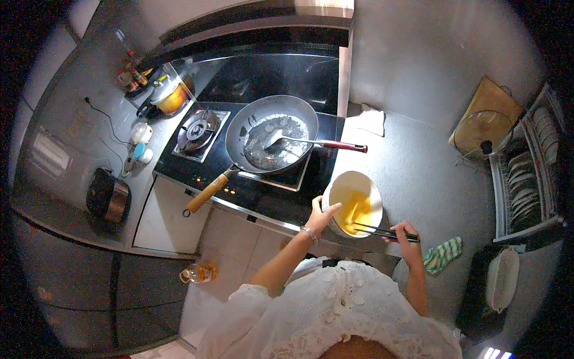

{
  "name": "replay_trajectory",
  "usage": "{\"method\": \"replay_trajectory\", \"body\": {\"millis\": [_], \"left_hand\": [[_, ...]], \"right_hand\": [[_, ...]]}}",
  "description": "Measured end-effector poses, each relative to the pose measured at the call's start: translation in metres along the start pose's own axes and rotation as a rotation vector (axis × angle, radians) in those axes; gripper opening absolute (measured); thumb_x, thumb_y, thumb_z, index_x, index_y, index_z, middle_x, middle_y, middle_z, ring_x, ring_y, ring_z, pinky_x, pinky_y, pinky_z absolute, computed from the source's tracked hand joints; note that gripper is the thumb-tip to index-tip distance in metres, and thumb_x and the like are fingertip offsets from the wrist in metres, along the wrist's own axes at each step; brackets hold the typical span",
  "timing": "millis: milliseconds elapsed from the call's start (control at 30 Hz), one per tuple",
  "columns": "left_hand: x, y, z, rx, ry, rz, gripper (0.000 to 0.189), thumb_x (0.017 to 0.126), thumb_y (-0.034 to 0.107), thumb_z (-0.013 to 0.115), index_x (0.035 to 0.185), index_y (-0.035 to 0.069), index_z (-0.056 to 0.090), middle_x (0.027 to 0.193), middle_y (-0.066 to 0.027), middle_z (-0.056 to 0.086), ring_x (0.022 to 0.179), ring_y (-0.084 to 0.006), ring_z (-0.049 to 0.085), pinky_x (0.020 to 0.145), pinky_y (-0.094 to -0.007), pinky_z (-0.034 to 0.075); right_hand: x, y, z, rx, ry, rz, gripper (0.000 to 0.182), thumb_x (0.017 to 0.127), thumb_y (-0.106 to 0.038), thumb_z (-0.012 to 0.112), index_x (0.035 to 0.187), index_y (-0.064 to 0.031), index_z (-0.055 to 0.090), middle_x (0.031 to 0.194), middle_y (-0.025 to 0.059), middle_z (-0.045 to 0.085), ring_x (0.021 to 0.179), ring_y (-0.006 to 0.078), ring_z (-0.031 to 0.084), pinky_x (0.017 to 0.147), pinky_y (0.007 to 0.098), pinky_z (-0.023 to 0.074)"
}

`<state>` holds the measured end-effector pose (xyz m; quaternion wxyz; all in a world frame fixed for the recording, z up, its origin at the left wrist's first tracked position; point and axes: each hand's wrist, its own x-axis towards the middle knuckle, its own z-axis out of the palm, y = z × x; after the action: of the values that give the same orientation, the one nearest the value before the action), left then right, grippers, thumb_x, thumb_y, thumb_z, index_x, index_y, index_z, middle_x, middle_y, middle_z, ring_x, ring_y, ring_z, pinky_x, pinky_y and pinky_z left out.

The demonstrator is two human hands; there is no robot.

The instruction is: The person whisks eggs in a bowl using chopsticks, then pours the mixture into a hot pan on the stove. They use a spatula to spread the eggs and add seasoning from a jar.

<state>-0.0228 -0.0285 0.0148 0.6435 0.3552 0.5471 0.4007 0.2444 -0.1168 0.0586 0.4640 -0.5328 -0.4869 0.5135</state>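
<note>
My left hand (321, 216) grips the side of a white bowl (347, 185), thumb over the rim. Yellow liquid that looks like beaten egg (357, 207) lies in the tilted bowl. From the right, my right hand (406, 237) holds a pair of dark chopsticks (376, 230), their tips dipped in the liquid. Beyond the bowl, a wok (237, 134) with a wooden handle (208, 192) sits on the right burner, clear liquid in its bottom. A spatula (274, 138) with a red and black handle rests in the wok and over its rim.
Left of the wok is a bare gas burner (197, 130), with a lidded pot (170, 99) behind it. A dish rack (522, 188) with plates stands right, near a cutting board (489, 105). A checked cloth (443, 255) lies on the counter; an oil bottle (198, 273) is on the floor.
</note>
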Motion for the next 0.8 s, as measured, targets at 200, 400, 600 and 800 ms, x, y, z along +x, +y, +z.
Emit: {"method": "replay_trajectory", "body": {"millis": [200,400,600,800], "left_hand": [[-0.004,0.004,0.002,-0.013,0.010,-0.024,0.079,0.073,0.033,0.074,0.127,0.007,0.022,0.112,-0.0144,0.047,0.097,-0.0198,0.050,0.078,-0.0320,0.046],[-0.002,-0.002,0.003,-0.066,0.016,0.030,0.078,0.073,0.032,0.073,0.128,0.007,0.023,0.112,-0.0138,0.047,0.096,-0.0201,0.051,0.077,-0.0316,0.046],[-0.008,0.008,0.000,-0.088,-0.039,-0.092,0.073,0.074,0.033,0.069,0.129,0.011,0.026,0.112,-0.0121,0.048,0.091,-0.0224,0.055,0.067,-0.0348,0.049],[0.003,-0.014,-0.007,-0.246,-0.057,-0.149,0.037,0.083,0.028,0.058,0.115,0.015,0.047,0.097,-0.0024,0.055,0.072,-0.0106,0.053,0.052,-0.0231,0.041]], "right_hand": [[0.001,0.010,-0.005,-0.023,0.025,0.042,0.020,0.094,-0.018,0.046,0.087,0.0003,0.051,0.078,0.0102,0.060,0.070,0.0179,0.063,0.066,0.0289,0.0530],[0.004,0.010,-0.005,-0.022,0.136,0.002,0.021,0.093,-0.018,0.047,0.087,0.0016,0.050,0.077,0.0107,0.060,0.068,0.0179,0.063,0.064,0.0293,0.0529],[0.016,-0.035,0.001,-0.170,0.030,-0.057,0.012,0.084,-0.012,0.059,0.082,-0.0007,0.056,0.074,0.0056,0.056,0.067,0.0135,0.058,0.060,0.0281,0.0471],[0.037,-0.047,0.030,-0.748,-0.298,-0.549,0.018,0.076,-0.011,0.066,0.087,-0.0024,0.055,0.084,0.0121,0.053,0.081,0.0260,0.056,0.069,0.0348,0.0460]]}}
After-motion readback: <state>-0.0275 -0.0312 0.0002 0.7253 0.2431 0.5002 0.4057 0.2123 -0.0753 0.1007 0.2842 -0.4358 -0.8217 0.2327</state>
